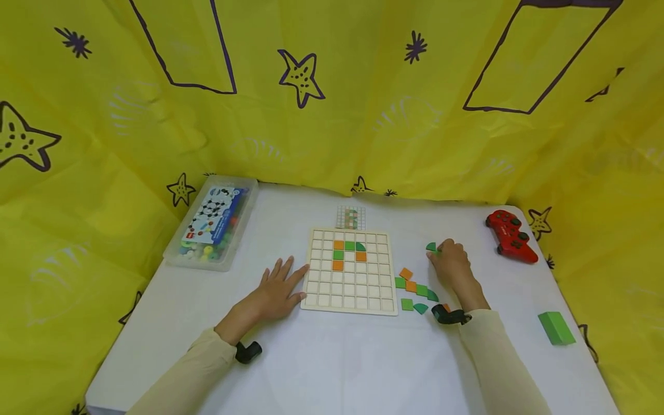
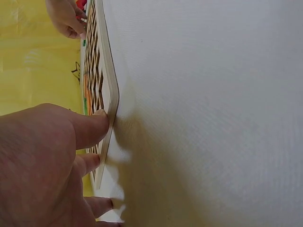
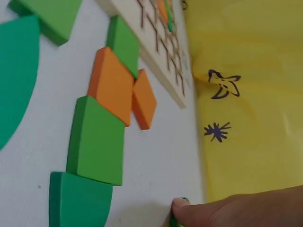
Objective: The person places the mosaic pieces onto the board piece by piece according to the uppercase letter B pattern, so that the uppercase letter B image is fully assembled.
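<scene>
The square wooden grid board holds orange, light green and dark green pieces in its upper middle cells. My left hand lies with spread fingers at the board's left edge; in the left wrist view the thumb of that hand touches the board's rim. To the right of the loose pieces, my right hand pinches a dark green quarter-round piece near the table surface. In the right wrist view only part of the hand shows, with a green bit at the fingertip.
Loose green squares, orange squares and dark green quarter-rounds lie right of the board. A patterned card is behind it. A plastic box stands back left; a red controller and green block lie right.
</scene>
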